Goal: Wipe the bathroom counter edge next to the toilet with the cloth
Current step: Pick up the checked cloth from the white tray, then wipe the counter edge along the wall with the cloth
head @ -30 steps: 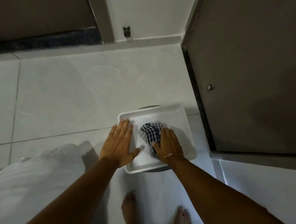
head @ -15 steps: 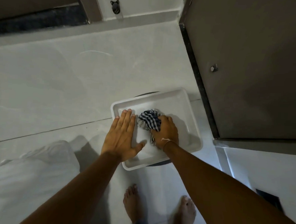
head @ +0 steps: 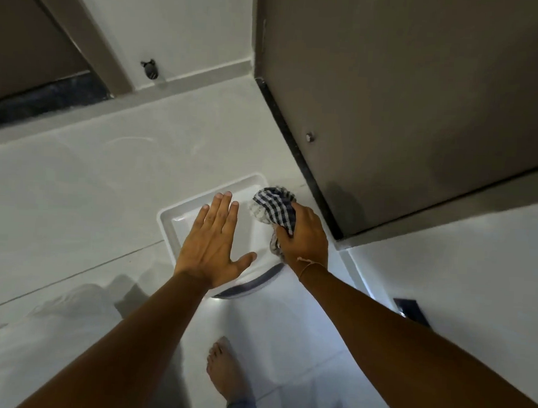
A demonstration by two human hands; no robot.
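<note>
At the far left I am seeing a white bundled fabric (head: pixel 20 346) lying low on the pale tiled floor (head: pixel 74 200), with a dark grout line running across the tiles beside it and plenty of bare floor reaching up to the grey skirting. A small dark door stop (head: pixel 150 69) is sitting at the foot of the white wall.

Moving inward, my left hand (head: pixel 214 244) is spreading flat and wide, fingers (head: pixel 222 210) together and thumb out, over the near left part of a white rectangular tray (head: pixel 166 226); I cannot tell whether the palm is touching it. The tray's raised rim is showing along its left and far edges, and a dark rounded base is peeking out under its near edge.

Just right of that, my right hand (head: pixel 305 233) is closing around a blue-and-white checked cloth (head: pixel 275 210), which is bunching up above the tray's right edge (a thin thread bracelet is circling that wrist). The cloth is sitting close to the dark lower edge of a grey-brown door panel (head: pixel 407 102), with only a narrow strip of floor between them. A small metal stud (head: pixel 310 137) is showing on the panel.

Below, two bare feet (head: pixel 224 370) are standing on the tiles.
</note>
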